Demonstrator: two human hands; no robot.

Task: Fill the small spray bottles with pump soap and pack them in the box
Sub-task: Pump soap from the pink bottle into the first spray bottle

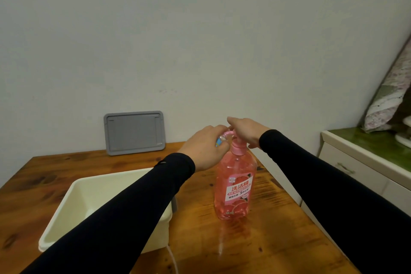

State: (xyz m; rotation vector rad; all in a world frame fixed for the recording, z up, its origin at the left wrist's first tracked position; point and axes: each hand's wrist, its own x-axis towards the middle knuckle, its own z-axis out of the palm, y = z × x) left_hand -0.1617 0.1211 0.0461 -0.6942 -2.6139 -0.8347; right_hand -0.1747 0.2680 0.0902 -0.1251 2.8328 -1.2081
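Two hands over a glossy wooden table (278, 240) by a pale wall (200, 40): left hand (205, 148) gripping a small spray bottle (219, 140), right hand (245, 132) flat on the soap pump (231, 134).

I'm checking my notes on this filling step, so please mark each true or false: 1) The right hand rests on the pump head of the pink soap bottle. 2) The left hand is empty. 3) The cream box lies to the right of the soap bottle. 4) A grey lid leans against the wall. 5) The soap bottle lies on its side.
1) True: the right hand rests on the pump head of the pink soap bottle.
2) False: the left hand holds a small spray bottle at the pump spout.
3) False: the cream box is left of the soap bottle.
4) True: the grey lid leans against the wall.
5) False: it stands upright on the wooden table.
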